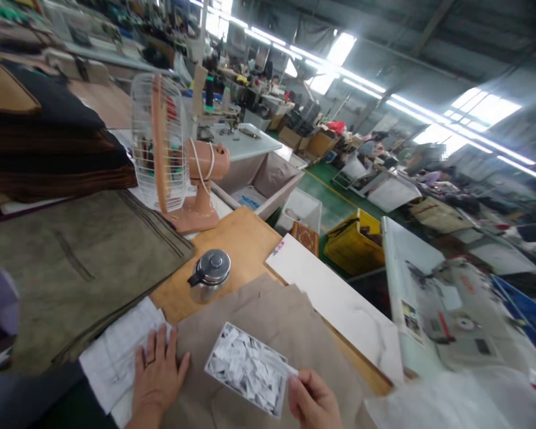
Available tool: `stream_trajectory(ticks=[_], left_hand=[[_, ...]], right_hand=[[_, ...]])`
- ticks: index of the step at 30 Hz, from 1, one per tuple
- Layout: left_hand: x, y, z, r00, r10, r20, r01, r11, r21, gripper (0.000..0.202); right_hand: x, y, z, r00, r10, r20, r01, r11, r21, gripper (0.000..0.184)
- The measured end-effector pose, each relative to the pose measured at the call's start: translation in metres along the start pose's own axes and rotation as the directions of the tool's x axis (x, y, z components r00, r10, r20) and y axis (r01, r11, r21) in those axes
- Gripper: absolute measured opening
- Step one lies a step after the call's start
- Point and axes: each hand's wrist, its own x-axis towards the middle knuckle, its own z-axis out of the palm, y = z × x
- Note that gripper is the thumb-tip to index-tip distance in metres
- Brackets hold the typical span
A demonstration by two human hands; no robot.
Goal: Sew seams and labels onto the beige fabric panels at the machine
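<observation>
Left hand (157, 372): our fingers (161, 345) open, flat on tan cloth (259, 310)
Right hand (313, 400): our fingers (304, 381) pinching clear pack of white tags (249, 369)
Counter (236, 238): steel flask (209, 275)

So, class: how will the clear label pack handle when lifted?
The clear pack of white labels is probably light, since the right hand pinches just its corner. It looks thin and flat, so it may flex. The contents could slide about.
</observation>
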Motion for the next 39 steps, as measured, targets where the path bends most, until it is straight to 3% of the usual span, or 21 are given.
stream_trajectory(ticks=[2,4,7,9,13,16,19,23,26,28,30,32,36,39], left_hand=[[0.0,0.003,-0.003,1.0,0.008,0.003,-0.008,1.0,0.026,0.059],[0.0,0.006,-0.007,1.0,0.013,0.007,-0.013,0.999,0.048,0.058],[0.001,0.009,-0.012,1.0,0.008,0.018,-0.009,0.999,0.034,0.058],[0.001,0.01,-0.014,0.999,0.0,0.038,-0.001,1.0,0.018,0.059],[0.002,0.011,-0.014,0.999,0.006,0.051,-0.008,1.0,0.022,0.061],[0.002,0.011,-0.011,0.999,0.017,0.036,-0.018,0.999,0.04,0.06],[0.001,0.01,-0.008,0.999,0.021,0.034,-0.022,0.998,0.054,0.06],[0.001,0.009,-0.006,0.999,0.018,0.037,-0.02,0.999,0.05,0.061],[0.001,0.009,-0.007,0.999,0.021,0.045,-0.024,0.998,0.056,0.061],[0.001,0.01,-0.009,0.998,0.017,0.056,-0.02,0.998,0.052,0.062],[0.001,0.01,-0.01,0.998,0.009,0.067,-0.012,0.999,0.04,0.062],[0.002,0.011,-0.01,0.998,0.005,0.066,-0.007,1.0,0.021,0.062],[0.001,0.012,-0.011,0.999,0.011,0.048,-0.012,1.0,0.013,0.062],[0.001,0.013,-0.011,0.999,0.015,0.03,-0.017,0.999,0.044,0.061]], right_hand=[[0.002,0.007,0.008,0.999,0.033,-0.031,-0.035,0.998,-0.056,0.049],[0.001,0.016,0.014,0.996,-0.001,-0.093,-0.023,0.966,-0.256,0.044],[-0.008,0.026,0.016,0.981,-0.159,-0.115,0.059,0.798,-0.6,0.035],[-0.017,0.029,0.016,0.962,-0.269,-0.048,0.154,0.681,-0.715,0.03],[-0.026,0.025,0.029,0.892,-0.378,0.248,0.42,0.488,-0.765,0.008],[-0.022,0.025,0.046,0.878,-0.356,0.32,0.444,0.354,-0.823,0.013],[-0.015,0.031,0.054,0.878,-0.354,0.321,0.431,0.297,-0.852,0.012],[-0.012,0.037,0.045,0.821,-0.45,0.353,0.516,0.317,-0.796,0.022],[-0.013,0.034,0.035,0.801,-0.523,0.291,0.547,0.443,-0.71,0.025],[-0.011,0.031,0.03,0.828,-0.523,0.204,0.524,0.591,-0.613,0.024],[-0.006,0.028,0.026,0.886,-0.449,0.12,0.442,0.736,-0.513,0.027],[0.002,0.028,0.022,0.935,-0.349,0.065,0.338,0.818,-0.466,0.032],[0.018,0.032,0.015,0.964,-0.265,-0.007,0.221,0.819,-0.53,0.035],[0.017,0.027,0.016,0.95,-0.302,-0.076,0.192,0.759,-0.622,0.034]])
